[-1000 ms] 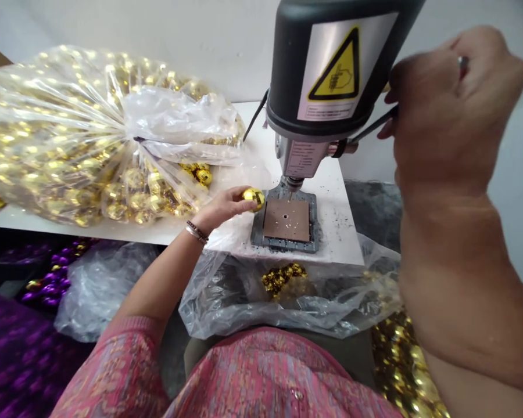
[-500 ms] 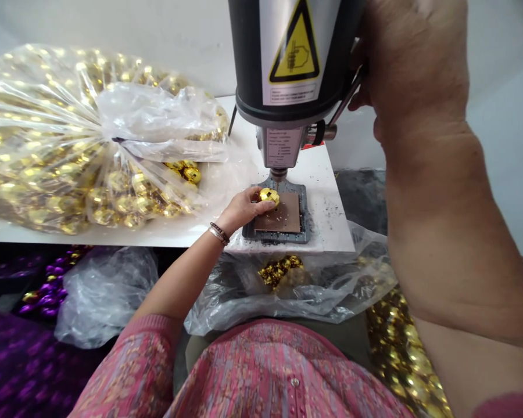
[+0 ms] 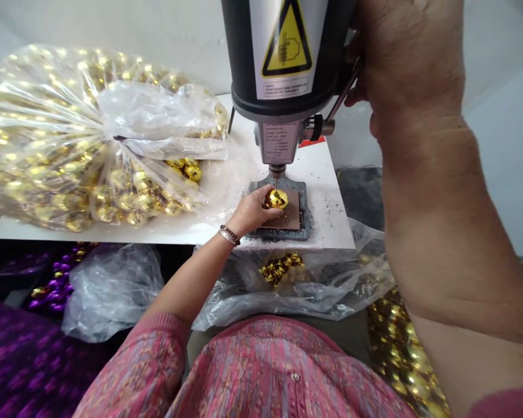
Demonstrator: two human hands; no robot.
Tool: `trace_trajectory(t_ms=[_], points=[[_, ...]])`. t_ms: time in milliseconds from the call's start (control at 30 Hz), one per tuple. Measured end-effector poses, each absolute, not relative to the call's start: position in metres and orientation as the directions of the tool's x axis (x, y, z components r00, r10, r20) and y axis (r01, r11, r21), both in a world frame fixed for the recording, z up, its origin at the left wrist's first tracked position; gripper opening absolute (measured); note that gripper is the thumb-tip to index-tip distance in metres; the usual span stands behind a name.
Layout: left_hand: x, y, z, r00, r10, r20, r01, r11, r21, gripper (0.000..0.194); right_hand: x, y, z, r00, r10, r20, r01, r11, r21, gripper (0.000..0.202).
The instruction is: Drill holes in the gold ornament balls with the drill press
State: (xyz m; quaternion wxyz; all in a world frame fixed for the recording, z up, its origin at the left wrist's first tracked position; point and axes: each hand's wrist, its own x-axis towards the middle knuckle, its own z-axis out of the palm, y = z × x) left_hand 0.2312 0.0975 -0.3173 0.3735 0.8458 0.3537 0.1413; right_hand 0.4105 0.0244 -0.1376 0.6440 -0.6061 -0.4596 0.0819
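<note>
A shiny gold faceted ball (image 3: pixel 278 199) is pinched between the thumb and fingers of my left hand (image 3: pixel 258 210). The ball is over a brown board (image 3: pixel 291 216) on the grey base of a drill press (image 3: pixel 304 203), right below the thin drill bit. Dark motor housing (image 3: pixel 239 64) with a yellow warning triangle fills the top centre. My right hand (image 3: pixel 412 52) is raised at the upper right, its fingers curled round the press's lever (image 3: pixel 346 96); the fingertips are partly hidden behind the machine.
A large clear bag of gold balls (image 3: pixel 47 191) lies on the white table (image 3: pixel 174 235) at the left. Below the table edge are an open plastic bag (image 3: pixel 331 296) with gold pieces, purple balls (image 3: pixel 56 284) at the left and more gold balls (image 3: pixel 401 342) at the right. Dark shavings lie around the base.
My left hand has moved the gold ball slightly right, under the drill bit. My right hand stays at the lever. The camera view has shifted a little.
</note>
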Motion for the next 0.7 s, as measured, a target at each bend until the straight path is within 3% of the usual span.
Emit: trace_trajectory(t_ms=[133,267,533,700], points=[[0.232,0.096,-0.32,0.706,0.708,-0.03,0.514,-0.482,0.709,0.06,0.407,0.017,-0.145,0.637,0.562,0.527,0.529,0.178,-0.829,0.025],[0.232,0.097,-0.324,0.698,0.716,-0.029,0.52,-0.479,0.708,0.066,0.392,-0.007,-0.166,0.511,0.485,0.709,0.712,0.223,-0.666,0.021],[0.231,0.097,-0.329,0.69,0.724,-0.014,0.512,-0.474,0.716,0.07,0.373,-0.037,-0.229,0.348,0.315,0.883,0.9,0.151,-0.408,0.01],[0.23,0.099,-0.337,0.709,0.705,0.018,0.46,-0.482,0.746,0.069,0.376,-0.032,-0.247,0.317,0.26,0.912,0.916,0.166,-0.365,0.015]])
